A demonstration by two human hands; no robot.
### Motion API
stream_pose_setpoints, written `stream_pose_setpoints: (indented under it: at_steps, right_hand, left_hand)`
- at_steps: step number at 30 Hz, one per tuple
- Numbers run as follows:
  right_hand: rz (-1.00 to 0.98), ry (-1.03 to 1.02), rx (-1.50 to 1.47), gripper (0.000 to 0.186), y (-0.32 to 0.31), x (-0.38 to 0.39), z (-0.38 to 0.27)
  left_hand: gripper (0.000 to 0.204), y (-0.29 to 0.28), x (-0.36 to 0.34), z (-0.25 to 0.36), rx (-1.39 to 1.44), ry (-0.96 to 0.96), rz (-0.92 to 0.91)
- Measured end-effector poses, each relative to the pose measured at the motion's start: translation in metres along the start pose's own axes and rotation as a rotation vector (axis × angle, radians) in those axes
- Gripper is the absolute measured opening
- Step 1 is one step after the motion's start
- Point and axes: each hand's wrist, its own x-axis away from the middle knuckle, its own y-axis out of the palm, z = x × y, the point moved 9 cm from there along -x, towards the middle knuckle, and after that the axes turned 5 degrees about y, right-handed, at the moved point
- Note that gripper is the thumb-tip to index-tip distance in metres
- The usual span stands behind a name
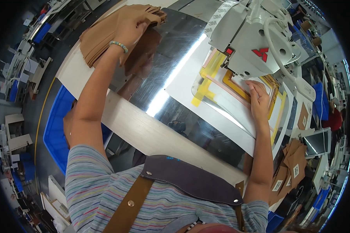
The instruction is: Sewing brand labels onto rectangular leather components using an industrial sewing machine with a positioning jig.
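Note:
My left hand (131, 33), with a beaded bracelet, has its fingers curled on a fanned stack of brown pieces (95, 44) at the upper left, beside a shiny metal plate (144, 91). My right hand (258, 97) is beneath a white machine head (260, 37), fingers bent together at the inner part of a yellow-edged frame (237, 87); its fingertips' hold is unclear. The frame lies within a clear template with yellow tape (200, 93), over a white sheet (181, 91).
A blue bin (52, 128) hangs below the table's left edge (124, 122). At right are a white control box (305, 88), a screen (316, 143) and several brown pieces with labels (284, 182). A person in red (332, 120) is farther right, among other workstations.

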Motion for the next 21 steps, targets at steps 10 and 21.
stream_pose_setpoints:
  at_steps: [10,21]
  right_hand:
    - [-0.018,0.044,-0.028,0.026,-0.002,-0.001,0.004]
    - [-0.093,0.139,-0.077,0.028,0.003,0.000,0.026]
  left_hand:
    - [0.034,-0.199,0.044,0.022,0.366,0.417,0.563]
    - [0.035,-0.047,0.156,-0.098,0.485,-0.303,0.185]
